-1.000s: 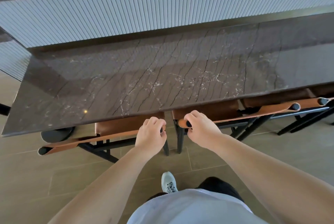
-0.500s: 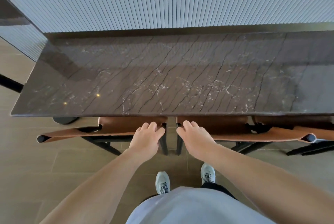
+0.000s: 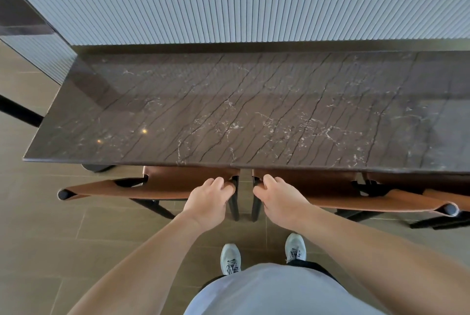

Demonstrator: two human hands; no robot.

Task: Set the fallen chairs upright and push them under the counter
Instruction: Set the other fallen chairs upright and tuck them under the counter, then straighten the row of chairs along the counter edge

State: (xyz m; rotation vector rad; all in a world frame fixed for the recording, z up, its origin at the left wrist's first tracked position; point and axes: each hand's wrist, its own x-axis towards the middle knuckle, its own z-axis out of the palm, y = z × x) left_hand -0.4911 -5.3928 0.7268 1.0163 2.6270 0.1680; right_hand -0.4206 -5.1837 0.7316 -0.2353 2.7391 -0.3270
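Two chairs with brown leather backs and black frames stand upright, side by side, their seats tucked under the dark marble counter (image 3: 254, 116). My left hand (image 3: 209, 197) grips the right end of the left chair (image 3: 142, 187) backrest, fingers curled over it. My right hand (image 3: 278, 199) grips the left end of the middle chair (image 3: 343, 199) backrest in the same way. A third chair (image 3: 442, 194) shows partly at the far right, also under the counter.
A white ribbed panel (image 3: 254, 9) rises behind the counter. Tan tiled floor (image 3: 63, 238) lies to the left and behind me. A black round base (image 3: 98, 167) stands under the counter's left end. My feet in grey shoes stand just behind the chairs.
The chairs have slid further under the counter and the backrests now lie close to its edge. Both hands stayed on the backrest ends. I stepped closer with both feet.
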